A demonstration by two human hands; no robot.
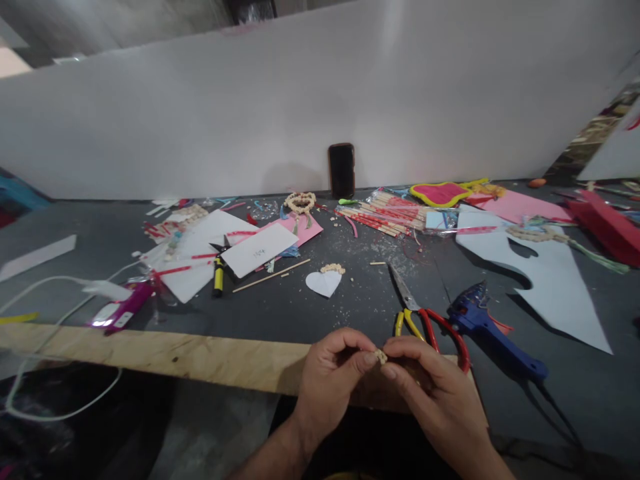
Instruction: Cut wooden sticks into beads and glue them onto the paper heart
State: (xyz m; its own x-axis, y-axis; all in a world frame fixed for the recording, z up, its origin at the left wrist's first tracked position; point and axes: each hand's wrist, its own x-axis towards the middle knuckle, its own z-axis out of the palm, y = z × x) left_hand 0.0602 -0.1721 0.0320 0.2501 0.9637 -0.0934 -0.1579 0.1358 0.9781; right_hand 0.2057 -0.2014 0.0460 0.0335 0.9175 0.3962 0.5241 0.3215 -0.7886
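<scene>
Between the fingertips of both hands is a small cluster of pale wooden pieces, held just above the table's front edge. My left hand pinches it from the left with thumb and forefinger. From the right, my right hand grips it the same way; its other fingers curl underneath. Beyond the hands lies a white paper heart, with a row of similar pale pieces along its upper right lobe. Red-handled scissors rest close to my right hand, partly over yellow-handled pliers.
A blue glue gun lies at the right by cut white paper. Thin sticks, yellow-black cutters and a white card are left of the heart. A phone leans on the back panel near bundled sticks.
</scene>
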